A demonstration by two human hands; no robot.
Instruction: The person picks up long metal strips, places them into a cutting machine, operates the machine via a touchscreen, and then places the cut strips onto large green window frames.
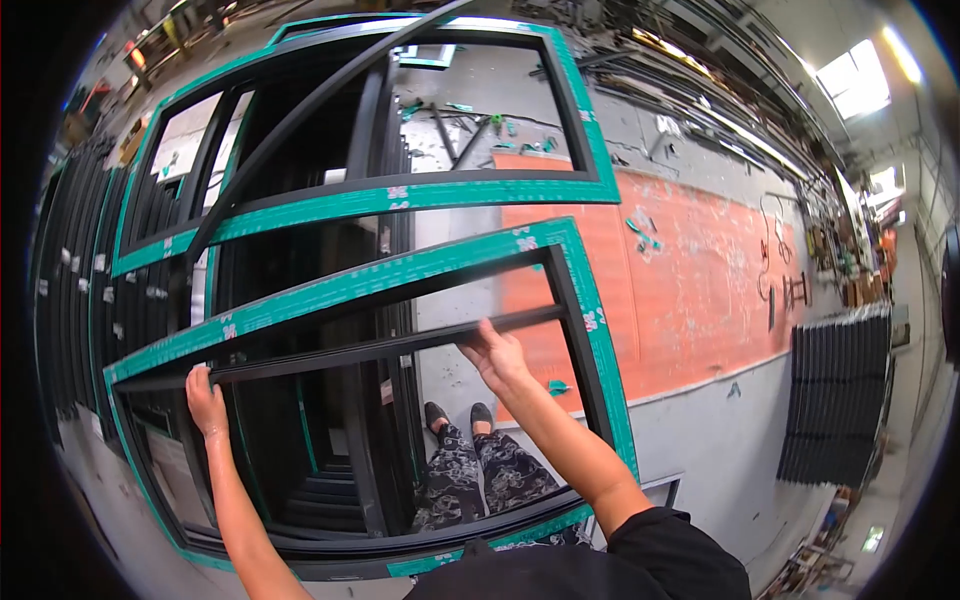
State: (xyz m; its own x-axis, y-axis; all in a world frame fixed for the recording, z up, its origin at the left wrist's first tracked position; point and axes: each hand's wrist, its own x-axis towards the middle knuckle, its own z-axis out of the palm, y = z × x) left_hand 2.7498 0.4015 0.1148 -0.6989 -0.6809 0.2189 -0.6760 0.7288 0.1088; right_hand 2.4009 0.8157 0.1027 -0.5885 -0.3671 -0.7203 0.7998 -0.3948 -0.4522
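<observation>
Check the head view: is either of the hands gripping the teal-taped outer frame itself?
No: the left hand and right hand both hold the thin black crossbar inside the teal-taped frame.

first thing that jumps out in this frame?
The big black window frame edged in teal protective tape fills the centre, held up in front of the person. The left hand and right hand each have a grip on a thin black bar lying across its opening. Behind it, at right, an orange sheet covers the grey floor.
</observation>
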